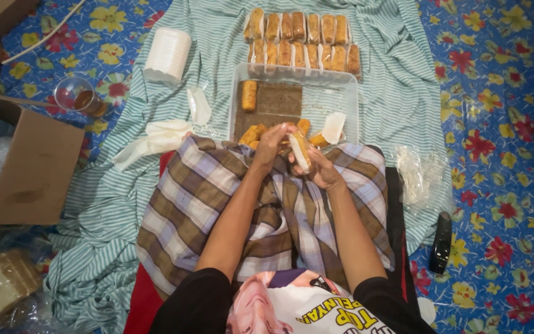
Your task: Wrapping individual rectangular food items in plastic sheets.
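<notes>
Both hands' fingers (279, 141) pinch the wrapped roll (300, 151).

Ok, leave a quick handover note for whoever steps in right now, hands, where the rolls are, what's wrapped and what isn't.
Left hand and right hand are together over the lap, both gripping one breaded roll partly in a clear wrapper.
Clear tray in front: one roll at its far left, a few more along the near edge, unwrapped.
Done: two rows of wrapped rolls lie on the striped cloth beyond the tray.
Left: the roll in hand and those in the tray.
Stack of wrappers lies on the right, a white stack on the left.
</notes>
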